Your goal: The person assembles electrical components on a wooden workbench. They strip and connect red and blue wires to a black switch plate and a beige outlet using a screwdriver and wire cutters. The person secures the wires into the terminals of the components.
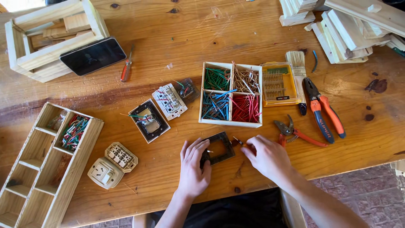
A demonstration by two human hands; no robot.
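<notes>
My left hand rests on the wooden table with its fingers laid over the left side of a dark square frame plate, holding it flat. My right hand is just right of the plate, fingers curled around a small screwdriver whose tip points at the plate's right edge. Whether the tip touches the plate I cannot tell.
A four-part wooden box of coloured wires sits behind the plate. Right of it lie a yellow bit case, a paintbrush, orange pliers and red cutters. Socket parts, a divided tray and a phone lie left.
</notes>
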